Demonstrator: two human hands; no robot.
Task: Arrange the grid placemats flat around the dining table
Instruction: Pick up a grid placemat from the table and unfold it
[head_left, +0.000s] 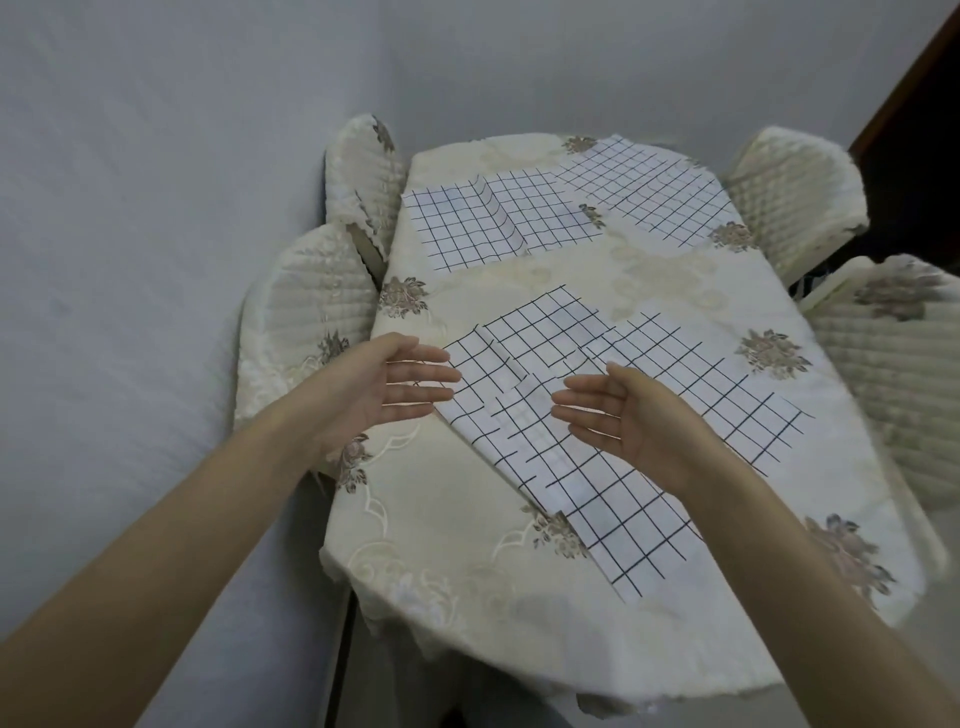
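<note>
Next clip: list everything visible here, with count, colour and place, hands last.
far placemats: two, white with black grid, far end of table, the left one ridged
near placemat pile: several overlapping, count unclear, white with black grid, table middle
tablecloth: one, cream with brown flowers, covering table
chairs: four, cream quilted covers, two each side
wall: grey, left and behind
left hand: open, above pile's left edge
right hand: open, above pile
</note>
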